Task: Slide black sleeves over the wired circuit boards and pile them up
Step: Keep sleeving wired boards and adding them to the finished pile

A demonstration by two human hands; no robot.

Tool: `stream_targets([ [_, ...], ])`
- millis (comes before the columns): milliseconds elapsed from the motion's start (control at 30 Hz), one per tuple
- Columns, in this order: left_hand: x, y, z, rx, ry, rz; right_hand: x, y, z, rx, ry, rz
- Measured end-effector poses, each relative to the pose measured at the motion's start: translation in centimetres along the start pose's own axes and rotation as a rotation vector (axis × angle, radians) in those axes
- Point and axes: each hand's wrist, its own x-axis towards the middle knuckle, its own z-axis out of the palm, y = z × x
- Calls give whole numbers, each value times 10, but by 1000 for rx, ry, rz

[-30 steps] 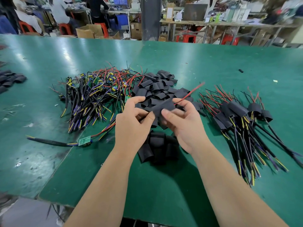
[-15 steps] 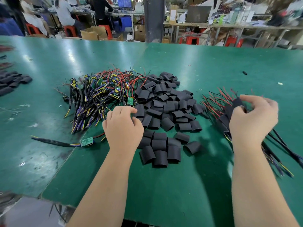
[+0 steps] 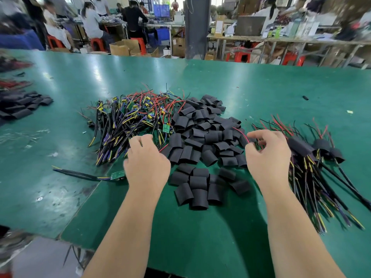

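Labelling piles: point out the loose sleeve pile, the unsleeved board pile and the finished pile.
loose sleeve pile (image 3: 202,137): head view, a sleeve mid-pile.
unsleeved board pile (image 3: 128,121): head view, wires at its middle.
finished pile (image 3: 299,146): head view, topmost sleeved board.

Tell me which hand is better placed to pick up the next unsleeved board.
Left. The left hand hovers at the unsleeved board pile; the right hand is by the sleeved pile, across the loose sleeves.

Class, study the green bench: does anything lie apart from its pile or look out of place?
Yes. One wired circuit board lies alone beside the left hand, apart from the unsleeved pile. A small black piece also sits alone at the table's far right.
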Motion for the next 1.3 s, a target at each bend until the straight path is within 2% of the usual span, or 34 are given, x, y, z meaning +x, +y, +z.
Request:
stream_targets([
  [67,5,-16,-10,143,4,-25,0,0,1,5,-4,-3],
  [167,5,-41,-20,357,-135,-42,-2,-2,3,21,-17,2],
  [267,3,-52,-20,374,-81,8,-3,-2,5,35,-53,19],
  [400,5,-48,-16,213,19,46,-4,1,8,32,-81,17],
  [500,6,-38,-19,-94,196,171,-6,2,11,98,-106,82],
  [567,4,-25,-23,-318,265,313,-6,-2,13,252,-174,189],
  [667,5,-2,-24,-589,179,474,-13,-17,14,778,-476,312],
  [733,7,12,-18,-661,88,580,-20,-24,18,1062,-669,315],
  [800,8,24,-10,-642,48,675,-25,-26,22,1161,-741,279],
  [900,5,31,3,-712,-43,627,-25,-23,25,1099,-666,239],
  [1000,-1,29,11,-848,-145,438,-25,-20,26,929,-589,204],
  [1100,-3,22,15,-916,-170,317,-26,-22,30,913,-516,281],
  [1300,-9,11,18,-642,-199,498,-21,-22,28,1140,-346,561],
])
